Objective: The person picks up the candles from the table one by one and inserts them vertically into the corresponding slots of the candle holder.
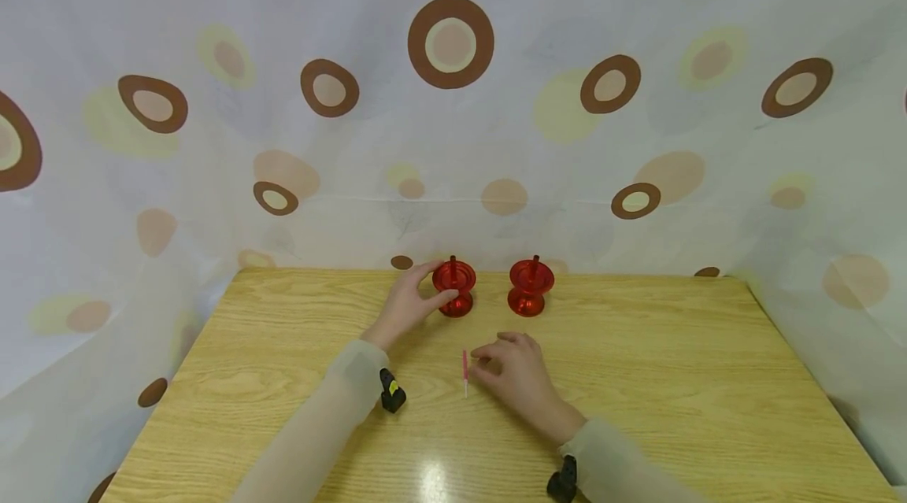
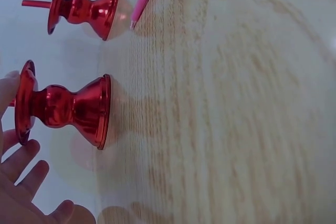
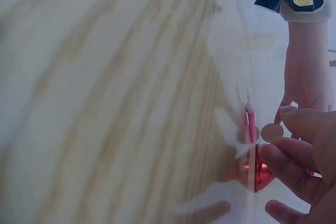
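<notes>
On the wooden table (image 1: 638,377), head view, clock directions from table centre:

- Left candlestick (image 1: 454,287): red, glossy metal look, upright at 12 o'clock near the far edge. Judged rigid, light, slick; best taken at the narrow waist.
- Left hand (image 1: 407,305): grip wide, thumb and fingers curved about the left candlestick's top dish, touching it.
- Right candlestick (image 1: 530,287): same make, upright just beside the first at 1 o'clock, apart from it.
- Pink candle (image 1: 464,371): thin stick lying flat at centre. Judged light, brittle; pinch mid-length.
- Right hand (image 1: 516,373): grip narrow, fingertips beside the pink candle; whether they touch it, cannot tell.
- Spotted curtain (image 1: 450,42): backdrop at 12 o'clock; nothing blocks access.
</notes>
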Available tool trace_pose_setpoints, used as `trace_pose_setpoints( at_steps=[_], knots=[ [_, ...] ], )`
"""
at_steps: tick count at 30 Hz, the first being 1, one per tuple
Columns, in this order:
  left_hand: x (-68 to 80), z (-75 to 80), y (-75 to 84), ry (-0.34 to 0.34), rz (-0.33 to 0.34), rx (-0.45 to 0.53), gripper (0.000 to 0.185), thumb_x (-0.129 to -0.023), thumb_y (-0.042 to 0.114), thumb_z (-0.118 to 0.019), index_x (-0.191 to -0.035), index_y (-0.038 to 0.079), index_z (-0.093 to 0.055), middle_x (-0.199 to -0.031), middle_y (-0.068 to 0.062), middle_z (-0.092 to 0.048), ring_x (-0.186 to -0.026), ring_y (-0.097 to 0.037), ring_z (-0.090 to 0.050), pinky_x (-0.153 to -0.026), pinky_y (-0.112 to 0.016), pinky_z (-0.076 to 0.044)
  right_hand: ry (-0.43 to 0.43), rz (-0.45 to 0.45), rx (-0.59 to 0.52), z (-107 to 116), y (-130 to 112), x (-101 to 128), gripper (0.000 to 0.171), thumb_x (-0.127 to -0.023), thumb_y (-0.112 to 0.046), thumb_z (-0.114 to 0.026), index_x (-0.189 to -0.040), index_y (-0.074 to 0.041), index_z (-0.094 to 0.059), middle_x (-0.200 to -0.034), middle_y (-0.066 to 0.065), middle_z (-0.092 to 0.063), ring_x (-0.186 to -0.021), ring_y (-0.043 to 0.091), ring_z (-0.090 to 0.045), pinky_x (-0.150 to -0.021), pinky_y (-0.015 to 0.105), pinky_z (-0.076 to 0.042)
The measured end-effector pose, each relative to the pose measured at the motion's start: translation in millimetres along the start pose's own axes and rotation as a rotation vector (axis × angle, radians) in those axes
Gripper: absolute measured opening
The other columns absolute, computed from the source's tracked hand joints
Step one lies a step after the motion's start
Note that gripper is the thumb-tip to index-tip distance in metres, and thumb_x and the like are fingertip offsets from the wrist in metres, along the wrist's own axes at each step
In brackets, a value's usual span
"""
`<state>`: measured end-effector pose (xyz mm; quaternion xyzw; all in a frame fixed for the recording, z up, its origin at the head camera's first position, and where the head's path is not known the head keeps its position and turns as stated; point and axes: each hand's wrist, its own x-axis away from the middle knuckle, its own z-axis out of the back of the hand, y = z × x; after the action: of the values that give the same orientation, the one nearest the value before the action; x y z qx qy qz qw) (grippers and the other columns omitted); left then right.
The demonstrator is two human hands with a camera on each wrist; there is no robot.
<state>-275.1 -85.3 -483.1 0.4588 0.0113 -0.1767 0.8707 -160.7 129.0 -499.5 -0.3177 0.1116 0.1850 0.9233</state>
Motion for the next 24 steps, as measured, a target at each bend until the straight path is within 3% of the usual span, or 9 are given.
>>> trace_pose_setpoints(
  at_steps=[10, 24],
  knots=[
    [-0.2, -1.1, -2.4, -0.015, 0.018, 0.015, 0.070, -0.096, 0.037, -0.078, -0.154, 0.007, -0.051, -0.156, -0.014, -0.051, -0.148, -0.034, -0.042, -0.121, -0.054, -0.033, -0.002, -0.027, 0.057, -7, -5, 2, 0.009, -0.084, -0.021, -0.088, -0.085, -0.016, -0.081, -0.080, -0.005, -0.075, -0.115, 0.044, -0.064, -0.104, 0.079, -0.034],
    [-1.7, -1.4, -2.9, -0.011, 0.027, 0.038, 0.071, -0.095, 0.036, -0.078, -0.154, 0.007, -0.051, -0.157, -0.012, -0.051, -0.149, -0.032, -0.042, -0.122, -0.052, -0.032, -0.032, -0.097, 0.076, -6, -12, 2, 0.012, -0.082, -0.025, -0.090, -0.089, -0.018, -0.082, -0.078, -0.009, -0.071, -0.115, 0.040, -0.062, -0.106, 0.082, -0.027]
  ],
)
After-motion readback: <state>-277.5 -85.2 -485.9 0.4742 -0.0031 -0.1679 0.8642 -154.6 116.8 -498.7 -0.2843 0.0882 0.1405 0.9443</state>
